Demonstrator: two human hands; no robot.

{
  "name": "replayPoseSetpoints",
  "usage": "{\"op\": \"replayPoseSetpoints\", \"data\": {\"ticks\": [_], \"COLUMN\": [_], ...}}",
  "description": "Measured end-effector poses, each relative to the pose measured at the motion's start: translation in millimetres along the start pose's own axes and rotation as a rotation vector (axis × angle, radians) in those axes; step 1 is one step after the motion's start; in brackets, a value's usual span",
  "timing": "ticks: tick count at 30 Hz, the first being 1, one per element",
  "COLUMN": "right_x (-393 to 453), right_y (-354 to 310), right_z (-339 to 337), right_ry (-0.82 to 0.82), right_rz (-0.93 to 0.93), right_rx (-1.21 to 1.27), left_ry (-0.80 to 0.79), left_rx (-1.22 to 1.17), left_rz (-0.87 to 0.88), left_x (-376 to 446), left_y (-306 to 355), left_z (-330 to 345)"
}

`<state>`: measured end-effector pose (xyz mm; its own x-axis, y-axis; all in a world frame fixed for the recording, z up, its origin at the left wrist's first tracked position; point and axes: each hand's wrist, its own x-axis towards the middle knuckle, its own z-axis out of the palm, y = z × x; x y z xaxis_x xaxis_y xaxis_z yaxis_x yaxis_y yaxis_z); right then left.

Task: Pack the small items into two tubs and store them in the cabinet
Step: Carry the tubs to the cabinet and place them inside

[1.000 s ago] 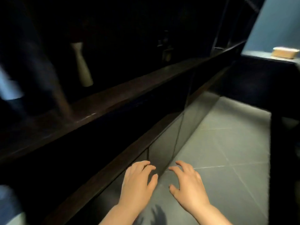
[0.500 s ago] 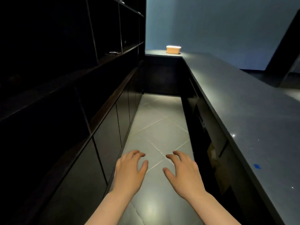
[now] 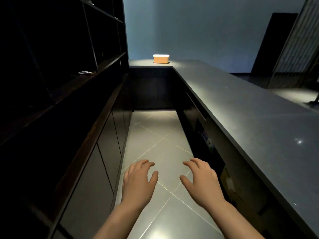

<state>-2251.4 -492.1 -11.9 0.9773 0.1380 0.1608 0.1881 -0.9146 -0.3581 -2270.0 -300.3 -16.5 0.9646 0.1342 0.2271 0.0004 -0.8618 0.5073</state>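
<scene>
Two bare, loosely curled hands (image 3: 138, 181) (image 3: 202, 180)

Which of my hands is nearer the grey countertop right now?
Right. The right hand hangs beside the countertop edge; the left hand is across the aisle by the cabinet.

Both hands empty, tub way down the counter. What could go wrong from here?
1. The orange tub sits at the far end of the counter, so it means a walk down a narrow aisle between the counter edge and the dark cabinet; bumping either is plausible.
2. The shelves are very dark, so the small ring-shaped item on a shelf could be overlooked.
3. Left hand and right hand hold nothing.
</scene>
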Motion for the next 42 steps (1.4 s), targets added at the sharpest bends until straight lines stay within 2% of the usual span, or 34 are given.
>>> {"op": "replayPoseSetpoints", "data": {"ticks": [7,20,24,29,42], "right_x": [117,389,460,563,833], "right_y": [26,86,80,77,80], "right_z": [13,25,37,61,103], "right_ry": [0.033,-0.002,-0.047,-0.060,0.003], "right_rz": [0.050,-0.038,-0.081,-0.113,0.037], "right_rx": [-0.018,-0.019,-0.015,-0.023,0.018], "left_ry": [-0.011,0.066,0.051,0.066,0.023], "left_rx": [-0.026,-0.034,-0.020,0.017,-0.003], "left_rz": [0.040,0.001,-0.060,-0.050,0.010], "left_x": [118,379,437,543,833], "left_y": [-7,11,-5,-30,-90], "left_z": [37,109,125,141,168]}}
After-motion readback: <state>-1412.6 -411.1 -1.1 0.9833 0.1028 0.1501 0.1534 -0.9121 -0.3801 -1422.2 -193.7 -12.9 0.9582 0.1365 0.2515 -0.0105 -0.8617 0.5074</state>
